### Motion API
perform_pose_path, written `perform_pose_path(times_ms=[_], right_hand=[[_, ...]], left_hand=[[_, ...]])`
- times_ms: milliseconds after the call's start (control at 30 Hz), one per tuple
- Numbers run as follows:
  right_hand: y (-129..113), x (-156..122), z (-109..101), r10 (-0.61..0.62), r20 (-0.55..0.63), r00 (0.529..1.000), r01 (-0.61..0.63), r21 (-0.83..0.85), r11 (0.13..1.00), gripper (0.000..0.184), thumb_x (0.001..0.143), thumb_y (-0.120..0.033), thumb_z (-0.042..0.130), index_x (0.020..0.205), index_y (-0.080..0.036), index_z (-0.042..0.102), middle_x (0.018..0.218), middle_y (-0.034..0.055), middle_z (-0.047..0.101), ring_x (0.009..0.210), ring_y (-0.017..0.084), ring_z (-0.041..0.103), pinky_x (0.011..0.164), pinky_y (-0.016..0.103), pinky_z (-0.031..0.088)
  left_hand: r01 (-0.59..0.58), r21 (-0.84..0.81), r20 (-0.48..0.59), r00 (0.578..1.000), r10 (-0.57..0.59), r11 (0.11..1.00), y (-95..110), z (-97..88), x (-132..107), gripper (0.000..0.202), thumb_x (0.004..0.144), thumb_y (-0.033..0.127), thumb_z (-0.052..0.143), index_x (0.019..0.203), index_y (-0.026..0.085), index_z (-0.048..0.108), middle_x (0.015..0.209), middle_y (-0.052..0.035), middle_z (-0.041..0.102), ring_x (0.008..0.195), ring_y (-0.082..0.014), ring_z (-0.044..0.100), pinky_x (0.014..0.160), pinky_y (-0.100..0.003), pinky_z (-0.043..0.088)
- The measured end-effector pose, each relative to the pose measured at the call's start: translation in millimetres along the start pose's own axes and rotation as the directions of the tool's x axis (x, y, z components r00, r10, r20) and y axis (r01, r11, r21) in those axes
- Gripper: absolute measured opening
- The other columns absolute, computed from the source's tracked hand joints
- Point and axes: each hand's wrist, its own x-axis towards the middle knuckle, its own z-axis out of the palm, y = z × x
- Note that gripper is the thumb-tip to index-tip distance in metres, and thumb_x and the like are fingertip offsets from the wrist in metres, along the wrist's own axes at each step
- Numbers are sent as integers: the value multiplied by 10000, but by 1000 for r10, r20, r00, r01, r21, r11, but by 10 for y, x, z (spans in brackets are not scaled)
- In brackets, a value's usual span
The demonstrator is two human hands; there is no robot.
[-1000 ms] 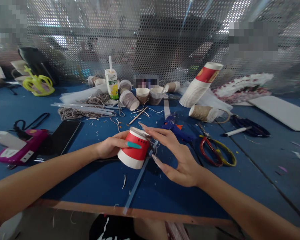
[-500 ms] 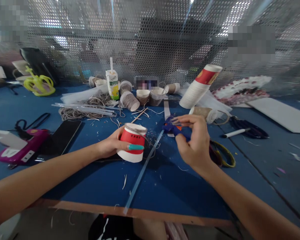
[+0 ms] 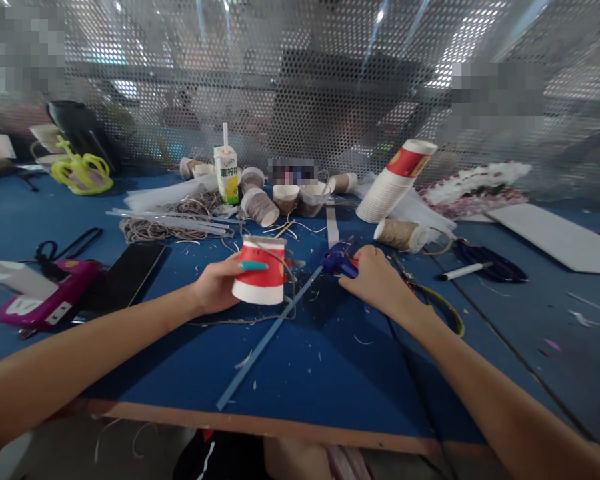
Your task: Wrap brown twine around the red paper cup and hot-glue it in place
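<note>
My left hand (image 3: pixel 219 283) is closed round a red and white paper cup (image 3: pixel 261 280), held bottom-up above the table. Grey cord (image 3: pixel 267 241) circles the cup's upper end, and a loose length hangs down beside it. My right hand (image 3: pixel 375 277) has its fingers wrapped round the handle of a blue hot glue gun (image 3: pixel 339 259). From the back of the gun a long translucent glue stick (image 3: pixel 267 340) runs toward the table's front edge. The gun's handle is largely hidden by my fingers.
Cord-wrapped cups (image 3: pixel 286 199), a drink carton (image 3: pixel 227 177) and tangled cord (image 3: pixel 175 223) lie at the back. A leaning cup stack (image 3: pixel 393 190) and a twine roll (image 3: pixel 400 235) stand right. A phone (image 3: pixel 130 270) and purple device (image 3: pixel 55 293) lie left. A black cable (image 3: pixel 410 367) runs past my right forearm.
My right hand has come down and closed on the glue gun's handle. The glue stick's near end has swung left. My left hand has raised the cup slightly and shifted it left.
</note>
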Motion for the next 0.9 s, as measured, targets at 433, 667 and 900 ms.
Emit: perform_pose_path(times_ms=[433,667,900], right_hand=[[16,96,-141,-157,-133,979,202,494,846,216,793,-419,524,872,-226,468,574,-24,524,496,177,536,513,353,488],[-371,-145,-225,-111,76,991,-44,963,265,233,817,-413,596,782,-184,578,350,-79,448,225,96,399,251,226,309],[-482,-369,-234,-193,110,975,-70,976,205,327,750,-502,683,707,-182,634,323,-76,459,200,82,374,217,212,350]], left_hand=[[-35,-181,-133,991,11,983,38,-138,57,469,680,367,693,1099,175,603,985,-58,720,924,-194,666,826,-304,515],[23,-15,-77,997,-24,1000,-24,-113,37,511,646,329,736,1118,164,630,1090,-85,695,1019,-245,631,901,-402,482],[70,62,-36,997,-68,996,-71,-127,31,565,575,329,825,1081,161,640,985,-86,713,905,-223,661,856,-372,485]])
